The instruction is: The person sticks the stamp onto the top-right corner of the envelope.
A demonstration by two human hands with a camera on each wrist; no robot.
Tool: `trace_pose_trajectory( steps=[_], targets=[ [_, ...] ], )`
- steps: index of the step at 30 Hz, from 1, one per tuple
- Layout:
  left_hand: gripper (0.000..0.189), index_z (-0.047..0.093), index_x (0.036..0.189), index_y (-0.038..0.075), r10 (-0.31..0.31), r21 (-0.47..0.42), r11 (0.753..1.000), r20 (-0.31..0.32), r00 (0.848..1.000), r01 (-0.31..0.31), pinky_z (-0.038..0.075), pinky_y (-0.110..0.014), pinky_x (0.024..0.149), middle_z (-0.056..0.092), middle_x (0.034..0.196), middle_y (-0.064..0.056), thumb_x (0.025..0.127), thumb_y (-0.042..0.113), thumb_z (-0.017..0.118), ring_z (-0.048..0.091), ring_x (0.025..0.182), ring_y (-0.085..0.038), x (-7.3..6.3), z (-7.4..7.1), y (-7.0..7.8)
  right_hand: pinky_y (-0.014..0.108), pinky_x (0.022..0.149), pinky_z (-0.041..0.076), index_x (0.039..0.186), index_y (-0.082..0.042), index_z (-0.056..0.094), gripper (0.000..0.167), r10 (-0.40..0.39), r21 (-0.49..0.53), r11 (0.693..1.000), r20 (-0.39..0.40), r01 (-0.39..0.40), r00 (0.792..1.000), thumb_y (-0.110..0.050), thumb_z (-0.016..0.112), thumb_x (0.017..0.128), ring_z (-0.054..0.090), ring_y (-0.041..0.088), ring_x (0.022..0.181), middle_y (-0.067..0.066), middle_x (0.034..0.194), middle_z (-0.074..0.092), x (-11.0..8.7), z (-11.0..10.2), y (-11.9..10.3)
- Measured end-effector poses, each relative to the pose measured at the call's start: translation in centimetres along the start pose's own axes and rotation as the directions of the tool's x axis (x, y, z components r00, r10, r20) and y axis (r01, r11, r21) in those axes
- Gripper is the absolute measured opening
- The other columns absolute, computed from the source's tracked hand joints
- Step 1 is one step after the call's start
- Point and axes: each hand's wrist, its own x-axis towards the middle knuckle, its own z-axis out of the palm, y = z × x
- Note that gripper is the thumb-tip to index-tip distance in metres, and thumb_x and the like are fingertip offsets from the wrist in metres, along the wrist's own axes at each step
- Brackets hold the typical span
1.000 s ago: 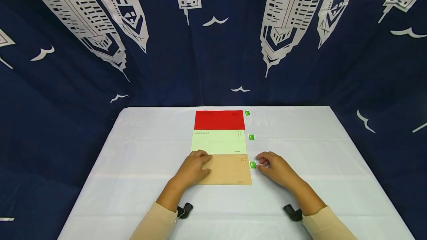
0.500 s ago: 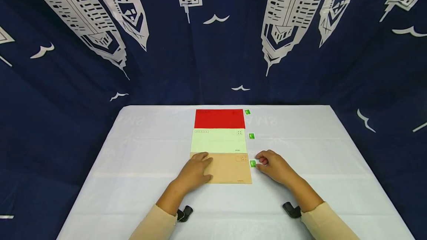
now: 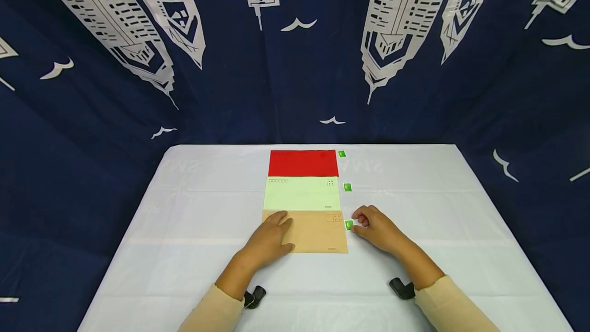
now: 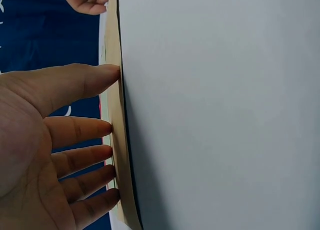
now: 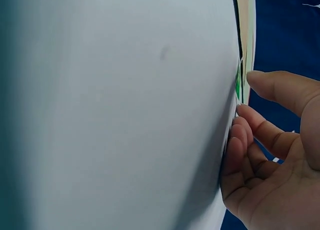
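Where tan envelope [image 3: 318, 232] ends, a stamp [image 3: 348, 225] sits close; tabletop [image 3: 438, 209] stretches rightward.

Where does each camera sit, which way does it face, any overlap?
Head: worn on the head, looking forward and down at the white table; left hand, right hand, beige sleeves show.
Left wrist: on that wrist, facing the tan envelope; left hand large, right hand partly, at top.
Right wrist: on that wrist, facing the nearest green stamp; right hand large.
Shared by both wrist views: tan envelope, right hand.
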Motion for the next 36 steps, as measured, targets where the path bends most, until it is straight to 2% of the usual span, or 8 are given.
trace_pose_trajectory(
  steps=[19,28,36],
  targets=[
    [0.07,0.054,0.147,0.007,-0.003,-0.014,1.0,0.013,1.0,0.004,0.033,-0.052,0.122,0.042,0.159,-0.015,0.087,0.037,0.077,0.036,0.15,-0.035,-0.19,0.14,-0.25,0.021,0.07,0.04,0.104,-0.006,0.062,0.018,0.031,0.087,0.996,0.032,-0.034,0.999,-0.014,0.073,0.091,0.048,0.017,0.084,0.005,0.092,0.052,0.63,0.11,0.46],
    [0.07,0.055,0.146,0.009,-0.019,-0.045,0.999,0.013,1.0,0.02,0.033,-0.053,0.122,0.043,0.159,-0.014,0.086,0.035,0.079,0.036,0.15,-0.036,-0.15,-0.05,-0.08,0.021,0.069,0.04,0.102,-0.007,0.061,0.017,0.016,0.063,0.998,0.02,-0.017,1.0,-0.011,0.073,0.091,0.048,0.016,0.083,0.005,0.09,0.051,0.77,0.23,0.51],
    [0.07,0.054,0.147,0.009,-0.025,-0.066,0.997,0.028,0.999,0.027,0.033,-0.054,0.122,0.042,0.16,-0.014,0.086,0.034,0.079,0.035,0.151,-0.036,-0.15,-0.18,0.04,0.021,0.07,0.04,0.099,-0.007,0.061,0.015,0.048,0.084,0.995,0.029,-0.051,0.998,-0.011,0.073,0.091,0.048,0.016,0.084,0.005,0.09,0.051,0.76,0.21,0.55]
  ],
)
